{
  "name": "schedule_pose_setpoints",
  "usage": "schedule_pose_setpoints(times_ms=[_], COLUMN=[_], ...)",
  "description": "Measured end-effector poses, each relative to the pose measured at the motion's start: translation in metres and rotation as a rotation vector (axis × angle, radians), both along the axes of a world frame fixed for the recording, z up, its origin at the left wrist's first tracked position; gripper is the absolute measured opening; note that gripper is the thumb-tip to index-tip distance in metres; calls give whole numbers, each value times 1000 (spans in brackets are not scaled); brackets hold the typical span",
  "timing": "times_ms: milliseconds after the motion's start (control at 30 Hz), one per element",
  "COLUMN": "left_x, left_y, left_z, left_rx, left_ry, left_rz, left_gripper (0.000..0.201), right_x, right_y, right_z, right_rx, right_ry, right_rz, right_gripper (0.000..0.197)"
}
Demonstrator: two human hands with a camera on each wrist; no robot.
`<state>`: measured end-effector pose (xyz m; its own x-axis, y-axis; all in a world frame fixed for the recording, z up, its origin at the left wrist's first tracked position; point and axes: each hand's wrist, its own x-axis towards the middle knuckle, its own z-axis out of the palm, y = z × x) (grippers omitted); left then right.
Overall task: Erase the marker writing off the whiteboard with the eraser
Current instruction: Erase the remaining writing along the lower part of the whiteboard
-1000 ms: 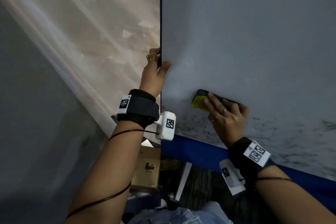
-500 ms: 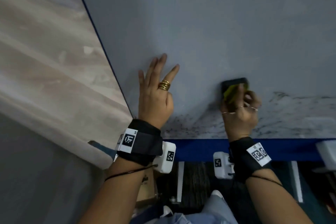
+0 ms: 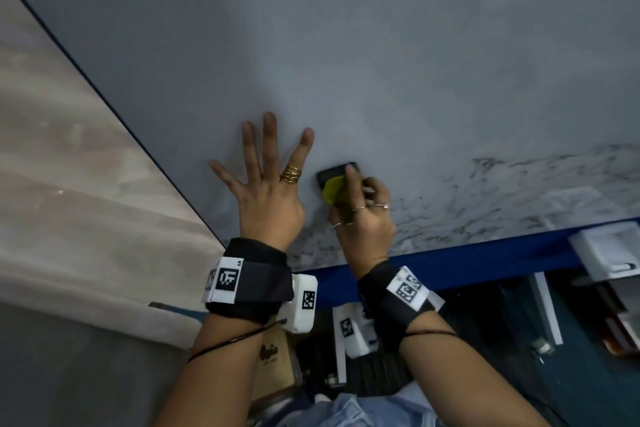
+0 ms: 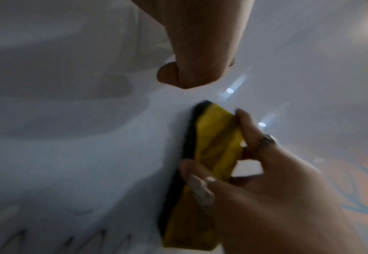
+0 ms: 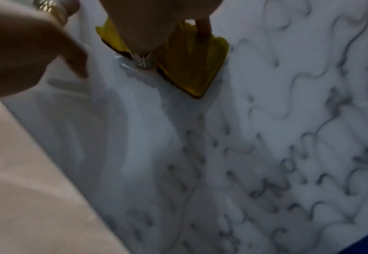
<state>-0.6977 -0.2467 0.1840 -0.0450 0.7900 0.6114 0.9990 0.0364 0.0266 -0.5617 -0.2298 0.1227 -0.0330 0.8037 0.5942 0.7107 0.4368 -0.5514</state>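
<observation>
My left hand (image 3: 268, 199) lies flat against the large grey-white whiteboard with a blue frame (image 3: 381, 45), its fingers (image 3: 269, 139) straight and spread apart, a stack of gold rings (image 3: 291, 174) on one of them. Just to its right, my right hand (image 3: 363, 215) grips the yellow-backed rectangular eraser with a black felt face (image 3: 334, 185), fingers curled over the yellow back and thumb on its near edge, the felt face pressed to the board. In the left wrist view the eraser (image 4: 202, 171) stands on its long edge against the surface, my right fingers (image 4: 250, 130) clamped across it. In the right wrist view its lower corner (image 5: 197, 75) points toward the smeared black marker writing (image 5: 287, 163), which covers the board below and to the right of the eraser. In the head view this band of scribbles (image 3: 519, 198) runs along the bottom of the board, just above the blue lower frame rail (image 3: 485, 256); the board surface above the hands shows no marks. A white plastic bracket (image 3: 606, 253) sits on the rail at the far right. A pale beige wall (image 3: 69, 184) borders the board's left edge. Black wristbands with coded tags (image 3: 249, 282) wrap both wrists.
</observation>
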Motion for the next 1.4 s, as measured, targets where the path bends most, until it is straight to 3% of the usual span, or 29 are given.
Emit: schedule_pose_setpoints(times_ms=[200,333,500,667,800,933,1133,1400], left_x=[11,29,58,82,108,119,115,130], left_y=[3,2,13,25,30,37,40,48], left_z=[-1,5,7,15,13,4,-3,-8], left_rx=[50,116,235,246,152,58,40,34], left_ry=[-27,-154,-198,-191,-177,-115,-18,-70], left_rz=[33,49,-33,-94,-109,-43,-4,47], left_gripper=[116,100,84,78,80,90,102,105], right_x=[85,66,29,71,118,139,189,141], right_y=[27,22,11,27,45,50,73,68], right_z=[-13,-6,-5,-9,-13,-17,-22,-8], right_rx=[-68,-33,23,46,49,30,-10,15], right_ry=[184,193,34,97,152,223,428,484], right_rz=[-130,-126,17,-69,-167,-136,-330,-315], right_gripper=[90,92,94,79,85,99,82,84])
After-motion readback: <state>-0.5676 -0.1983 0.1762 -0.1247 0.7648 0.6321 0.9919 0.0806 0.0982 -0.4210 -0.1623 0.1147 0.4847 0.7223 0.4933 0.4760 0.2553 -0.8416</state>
